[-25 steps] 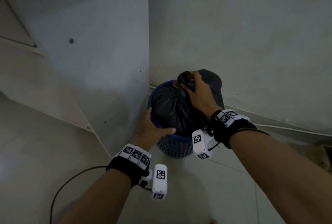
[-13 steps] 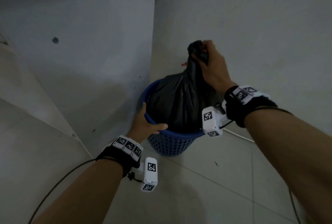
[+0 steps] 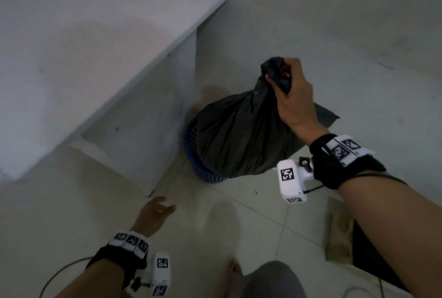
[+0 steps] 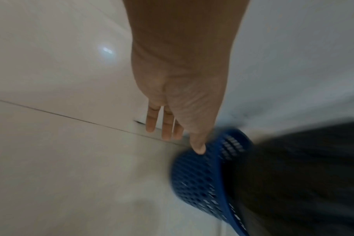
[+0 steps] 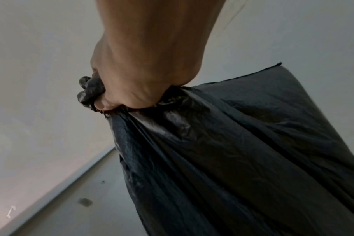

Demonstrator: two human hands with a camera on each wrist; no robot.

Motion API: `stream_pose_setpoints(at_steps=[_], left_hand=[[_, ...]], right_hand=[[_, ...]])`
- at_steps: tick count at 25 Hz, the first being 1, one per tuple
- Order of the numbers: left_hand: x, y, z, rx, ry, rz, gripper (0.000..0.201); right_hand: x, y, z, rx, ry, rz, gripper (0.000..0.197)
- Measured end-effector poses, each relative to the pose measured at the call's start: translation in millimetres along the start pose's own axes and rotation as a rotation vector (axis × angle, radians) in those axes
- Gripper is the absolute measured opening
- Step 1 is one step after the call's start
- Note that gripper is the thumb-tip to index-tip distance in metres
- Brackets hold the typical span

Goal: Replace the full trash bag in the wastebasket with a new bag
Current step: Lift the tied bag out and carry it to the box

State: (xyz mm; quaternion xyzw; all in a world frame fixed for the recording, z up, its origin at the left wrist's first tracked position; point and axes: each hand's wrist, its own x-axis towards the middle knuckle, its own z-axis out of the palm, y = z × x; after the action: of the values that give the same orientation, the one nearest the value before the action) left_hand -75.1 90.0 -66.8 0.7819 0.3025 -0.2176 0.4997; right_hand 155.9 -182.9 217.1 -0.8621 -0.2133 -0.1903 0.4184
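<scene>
Bag (image 3: pixel 241 130) of black plastic, full and bunched at the neck, hangs from the right hand (image 3: pixel 293 96), whose fingers are clenched around the gathered top. The bag's bulging body sits over the mouth of the blue wastebasket (image 3: pixel 195 154); whether its underside is clear of the rim or still inside cannot be told, as the bag hides the opening. In the right wrist view the plastic (image 5: pixel 232 159) pulls taut below the fist (image 5: pixel 139 79), with a knot of the neck poking out beside the thumb.

The wastebasket, a perforated blue tub, stands on the tiled floor (image 3: pixel 251 221) just beside the side panel of a white tabletop (image 3: pixel 83 46) unit and near the wall.

The left hand (image 3: pixel 153 214) is released, fingers straight and loose, holding nothing. It hovers over the floor apart from the wastebasket in the head view; the left wrist view shows its fingers (image 4: pixel 168 126) pointing down near the basket's rim (image 4: pixel 202 178), blurred.

A bare foot (image 3: pixel 233 271) and a grey-clad knee show at the bottom edge of the head view.
</scene>
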Motion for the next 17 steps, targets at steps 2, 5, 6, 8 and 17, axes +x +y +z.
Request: stream_pose_setpoints(at_steps=[2, 5, 6, 8, 17], left_hand=[[-54, -35, -34, -0.039, 0.051, -0.174, 0.064], [-162, -51, -86, -0.171, 0.142, -0.330, 0.045], [-200, -51, -103, -0.198, 0.161, -0.352, 0.043], [-269, -49, -131, -0.230, 0.174, -0.361, 0.041], [-455, -109, -191, -0.329, 0.285, -0.461, 0.045]], right_hand=[[-4, -35, -27, -0.015, -0.002, 0.024, 0.030], [-14, -95, -71, -0.019, -0.039, 0.059, 0.026], [-20, -119, -85, -0.017, -0.053, 0.074, 0.025], [-34, -163, -109, -0.013, -0.066, 0.119, 0.024], [-135, -295, -122, 0.069, -0.215, 0.222, 0.025]])
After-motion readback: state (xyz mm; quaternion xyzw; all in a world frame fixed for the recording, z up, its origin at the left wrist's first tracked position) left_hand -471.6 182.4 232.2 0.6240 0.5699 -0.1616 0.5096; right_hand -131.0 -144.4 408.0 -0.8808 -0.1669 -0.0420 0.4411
